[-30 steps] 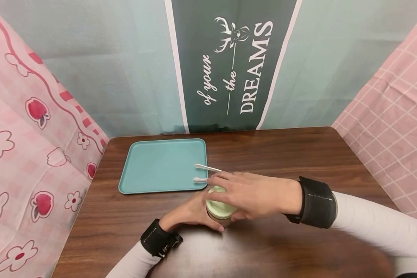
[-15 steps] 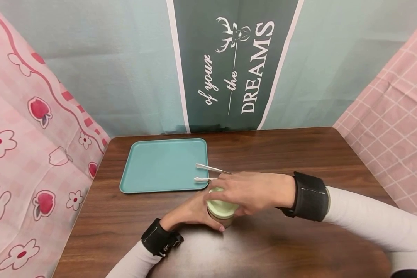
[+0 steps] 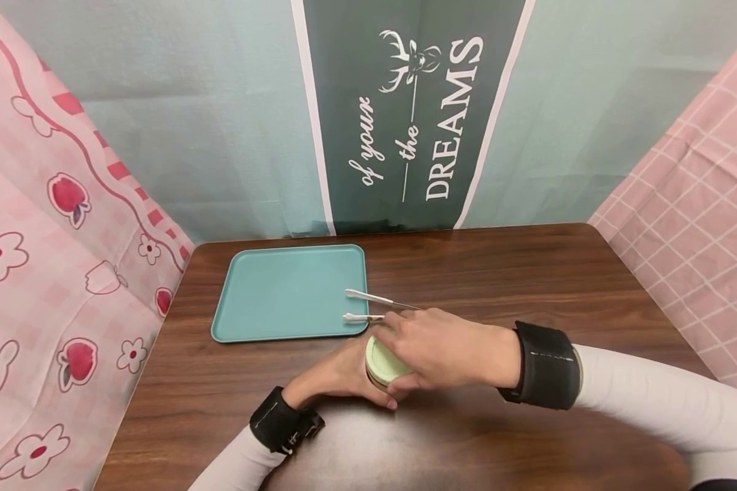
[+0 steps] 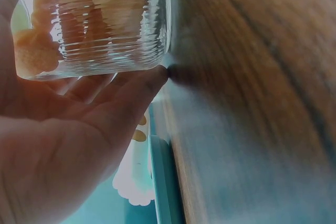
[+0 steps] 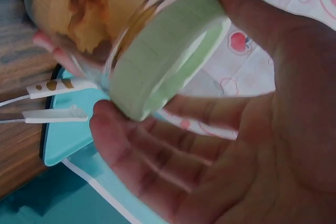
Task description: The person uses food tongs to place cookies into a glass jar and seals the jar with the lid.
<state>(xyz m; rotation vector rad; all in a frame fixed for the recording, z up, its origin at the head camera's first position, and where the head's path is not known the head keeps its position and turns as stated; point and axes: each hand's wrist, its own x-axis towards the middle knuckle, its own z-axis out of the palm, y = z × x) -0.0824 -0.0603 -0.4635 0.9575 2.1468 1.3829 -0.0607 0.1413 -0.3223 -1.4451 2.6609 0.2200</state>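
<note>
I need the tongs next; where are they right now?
In the head view the tongs lie beyond the right hand, tips resting on the teal tray's right edge, behind the jar.

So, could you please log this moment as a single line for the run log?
left hand: grips glass jar on table | right hand: grips green lid, lid tilted on jar | tongs: tips on teal tray
</note>
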